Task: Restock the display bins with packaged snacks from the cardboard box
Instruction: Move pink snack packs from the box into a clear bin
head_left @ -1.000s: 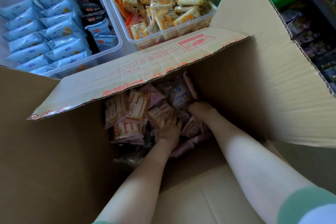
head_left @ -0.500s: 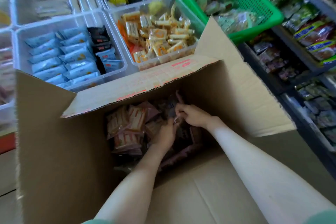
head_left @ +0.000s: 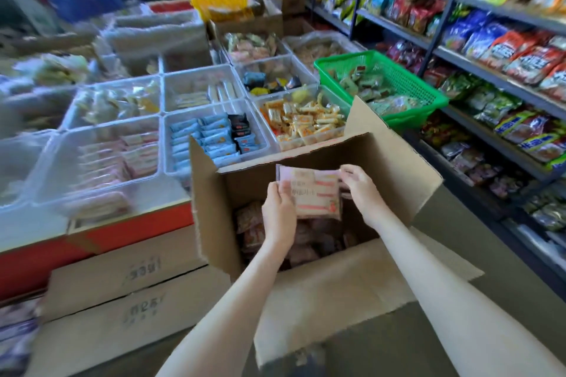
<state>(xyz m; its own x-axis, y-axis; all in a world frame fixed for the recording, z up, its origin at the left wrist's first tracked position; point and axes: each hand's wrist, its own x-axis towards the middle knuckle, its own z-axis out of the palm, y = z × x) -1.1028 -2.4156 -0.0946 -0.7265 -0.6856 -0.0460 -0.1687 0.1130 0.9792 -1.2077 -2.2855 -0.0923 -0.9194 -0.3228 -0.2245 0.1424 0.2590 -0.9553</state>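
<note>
Hands [head_left: 279, 208] [head_left: 364, 193] round packets [head_left: 315, 193], lettering perhaps Chinese

- Stack of pink-and-white snack packets [head_left: 312, 193]: upright, held just over the box opening.
- Cardboard box [head_left: 395, 171]: open, flaps out, more packets [head_left: 249, 223] inside.
- Clear display bins [head_left: 190, 86]: behind the box, partly filled.

We hold the snack packets [head_left: 312, 193] above the open cardboard box [head_left: 306, 300], clear of its contents. Its raised far flap [head_left: 306, 156] and left flap [head_left: 208, 208] stand between us and the display bins [head_left: 199, 112]. Above them the air is open. A green basket [head_left: 398, 70] crowds the right.
</note>
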